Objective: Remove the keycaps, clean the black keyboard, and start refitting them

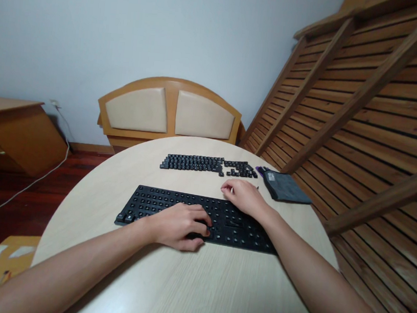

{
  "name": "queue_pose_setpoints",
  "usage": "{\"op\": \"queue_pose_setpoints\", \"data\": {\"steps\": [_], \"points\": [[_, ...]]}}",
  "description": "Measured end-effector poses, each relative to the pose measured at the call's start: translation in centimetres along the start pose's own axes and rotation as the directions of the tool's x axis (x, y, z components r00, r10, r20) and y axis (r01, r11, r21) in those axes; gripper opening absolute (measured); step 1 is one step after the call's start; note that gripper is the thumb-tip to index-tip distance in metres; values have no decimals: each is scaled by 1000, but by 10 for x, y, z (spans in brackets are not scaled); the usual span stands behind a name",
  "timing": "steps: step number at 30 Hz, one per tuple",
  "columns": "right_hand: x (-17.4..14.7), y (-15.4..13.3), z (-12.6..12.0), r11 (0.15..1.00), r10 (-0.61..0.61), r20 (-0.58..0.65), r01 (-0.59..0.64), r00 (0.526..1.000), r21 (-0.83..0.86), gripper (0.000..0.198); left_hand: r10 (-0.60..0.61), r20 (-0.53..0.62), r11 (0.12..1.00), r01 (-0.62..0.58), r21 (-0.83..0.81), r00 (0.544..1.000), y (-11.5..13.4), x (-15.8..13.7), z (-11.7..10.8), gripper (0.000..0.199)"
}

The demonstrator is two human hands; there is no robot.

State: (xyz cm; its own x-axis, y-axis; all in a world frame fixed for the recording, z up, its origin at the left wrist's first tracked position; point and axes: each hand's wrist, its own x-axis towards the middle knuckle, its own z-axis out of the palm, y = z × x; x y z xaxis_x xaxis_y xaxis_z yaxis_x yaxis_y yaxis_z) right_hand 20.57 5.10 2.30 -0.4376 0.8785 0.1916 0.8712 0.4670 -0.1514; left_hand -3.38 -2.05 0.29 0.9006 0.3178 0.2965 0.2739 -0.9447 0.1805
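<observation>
A black keyboard (145,202) lies on the round table, most of its key positions bare, with a few keycaps at its lower left corner. My left hand (183,225) rests over the middle of the keyboard. Its fingers are bent and apart, the tips touching the board near its front edge. Just past the keyboard's back edge, my right hand (243,197) hovers with thumb and fingers pinched together. What it holds, if anything, is hidden; a thin dark tip shows beside its knuckles. Loose black keycaps (193,163) stand in rows farther back.
A smaller group of loose keycaps (242,169) sits right of the rows. A dark grey pouch (288,186) lies at the right edge of the pale table (180,291). Wooden slats (345,115) lean close on the right; a headboard (172,108) stands behind.
</observation>
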Motion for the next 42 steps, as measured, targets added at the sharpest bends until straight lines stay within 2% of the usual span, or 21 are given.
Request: {"op": "queue_pose_setpoints", "data": {"steps": [8,12,15,23,29,34,36,38,40,42], "points": [[51,21,18,985,116,-9,-116,993,-124,30,4,-15,1000,-4,1,1000,-2,-1,4,15],[59,23,29,980,129,-7,-128,992,-154,35,7,-27,1000,-7,-19,1000,-2,-1,4,15],[59,24,33,981,112,-5,-112,994,-156,30,6,-23,999,-6,-32,1000,-1,-1,3,16],[44,25,29,991,71,12,-69,997,-111,19,-8,-6,999,8,-40,1000,-1,-1,4,15],[11,26,21,996,84,7,-84,996,-41,17,-36,-18,998,35,-53,999,-1,0,4,14],[-15,32,8,994,87,-53,-83,995,76,21,-35,-36,997,33,-66,999,0,0,4,14],[-22,31,0,977,49,-71,-33,996,211,23,-30,-41,997,27,-69,999,-1,0,4,15],[-30,26,-10,934,-43,-71,65,997,351,27,-31,-41,997,28,-72,999,-1,0,4,15],[-36,16,-19,888,-180,-19,170,984,428,29,-36,-35,997,33,-73,999,-1,0,4,15],[-42,3,-26,849,-311,82,238,947,472,27,-44,-25,997,43,-72,999,-1,0,4,15]]}}
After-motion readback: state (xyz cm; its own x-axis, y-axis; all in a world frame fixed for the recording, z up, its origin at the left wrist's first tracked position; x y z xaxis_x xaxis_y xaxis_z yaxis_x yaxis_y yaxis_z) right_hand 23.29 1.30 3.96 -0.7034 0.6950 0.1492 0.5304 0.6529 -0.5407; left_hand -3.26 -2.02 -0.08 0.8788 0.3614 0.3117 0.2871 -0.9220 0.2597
